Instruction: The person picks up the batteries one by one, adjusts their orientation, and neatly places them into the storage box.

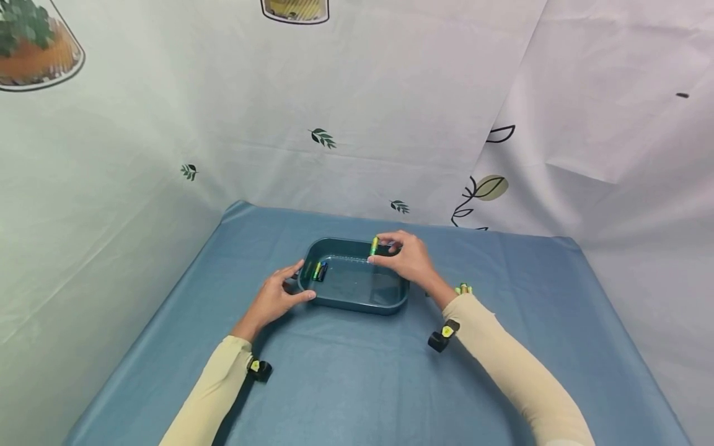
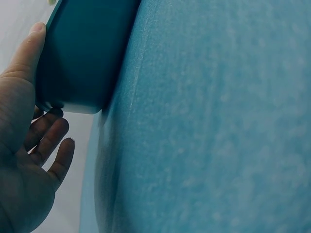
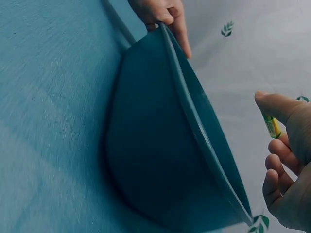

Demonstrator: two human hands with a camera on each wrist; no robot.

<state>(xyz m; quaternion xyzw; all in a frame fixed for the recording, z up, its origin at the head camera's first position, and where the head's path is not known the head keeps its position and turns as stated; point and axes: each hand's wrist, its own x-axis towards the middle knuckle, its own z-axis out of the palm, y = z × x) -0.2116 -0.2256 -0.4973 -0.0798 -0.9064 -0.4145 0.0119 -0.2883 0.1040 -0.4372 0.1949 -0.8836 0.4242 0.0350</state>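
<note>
Transfer of a small green-and-yellow battery [image 1: 374,246] into the dark teal dish [image 1: 354,284] seems to be the step in hand, judged at the point just ahead of setting down. The right hand [image 1: 409,257] pinches that battery between thumb and fingers, nearly upright, above the right half of the dish toward its far rim; the right wrist view shows the hand clear of the rim. The left hand [image 1: 275,297] is spread wide at the dish's left end, thumb along the near corner and fingers by the end wall, apparently steadying it; how firmly it presses, I cannot tell. Inside the dish, against its left end, lie two more: a yellow-green battery [image 1: 317,271] and a dark battery [image 1: 322,272], side by side. Right of the dish, partly behind the right forearm, sit other green-and-yellow batteries [image 1: 463,288], their number hard to tell. The next move likely calls for carrying the pinched battery leftward across the dish, tipping it flat in line with the pair, lowering it beside the dark one and letting go gently, since a round cell could roll on the smooth floor of the dish.
</note>
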